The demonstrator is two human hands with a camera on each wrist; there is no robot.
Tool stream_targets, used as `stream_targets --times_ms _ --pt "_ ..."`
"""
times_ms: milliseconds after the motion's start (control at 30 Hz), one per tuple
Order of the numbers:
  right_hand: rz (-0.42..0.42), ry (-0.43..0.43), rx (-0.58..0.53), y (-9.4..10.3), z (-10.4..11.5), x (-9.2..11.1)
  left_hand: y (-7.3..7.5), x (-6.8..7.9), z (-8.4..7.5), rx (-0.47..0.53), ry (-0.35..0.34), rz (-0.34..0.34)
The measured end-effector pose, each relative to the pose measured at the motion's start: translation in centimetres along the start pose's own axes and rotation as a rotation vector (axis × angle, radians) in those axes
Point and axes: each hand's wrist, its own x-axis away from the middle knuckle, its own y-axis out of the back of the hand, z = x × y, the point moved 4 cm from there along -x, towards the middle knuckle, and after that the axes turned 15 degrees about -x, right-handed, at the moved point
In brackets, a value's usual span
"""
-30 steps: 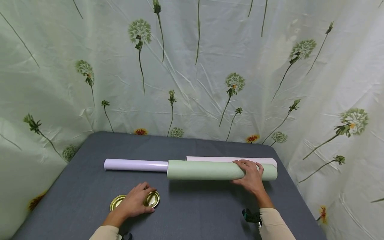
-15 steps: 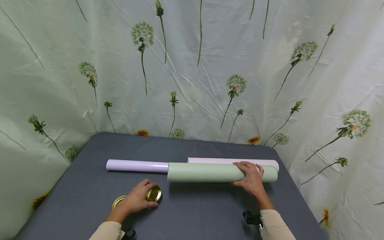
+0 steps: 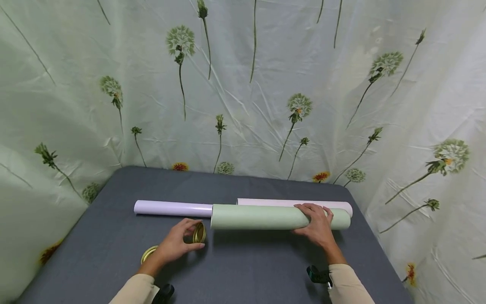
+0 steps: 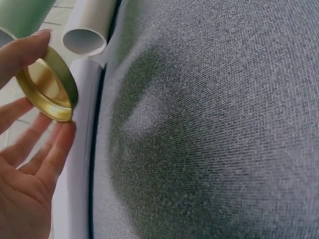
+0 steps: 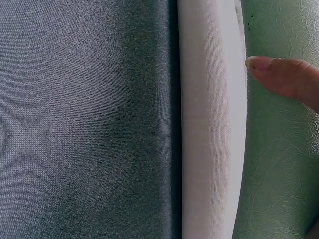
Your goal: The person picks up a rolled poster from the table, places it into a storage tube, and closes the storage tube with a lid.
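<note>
"What's changed on your feed?"

"A second ago the gold lid (image 3: 199, 233) lay flat under the left hand (image 3: 174, 244); now I see it raised and tipped on edge, pinched between thumb and fingertips, the fingers spread to its width."

"And the right hand (image 3: 317, 223)?"

"Unmoved. I see it arched round the green roll (image 3: 258, 217), thumb on the near side. The roll's end is just right of the left fingertips; I can't tell whether the lid touches it."

"So where does that leave us?"

"I'd judge the pick-up done and the roll steadied. The second lid (image 3: 149, 252) lies to the left of the left hand, partly hidden by the wrist."

"Any brand or writing?"

"None I can read. The lilac roll (image 3: 172, 208) beyond the left hand looks plain too."
</note>
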Motion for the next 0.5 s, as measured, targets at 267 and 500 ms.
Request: stream_targets --times_ms 267,500 --pt "-0.014 0.011 -0.001 0.23 0.02 0.03 0.68 -0.45 -0.31 0.145 0.047 -0.104" --pt "-0.020 0.006 0.008 0.63 -0.05 0.19 0.90 -0.92 -0.44 0.295 0.100 -0.108"
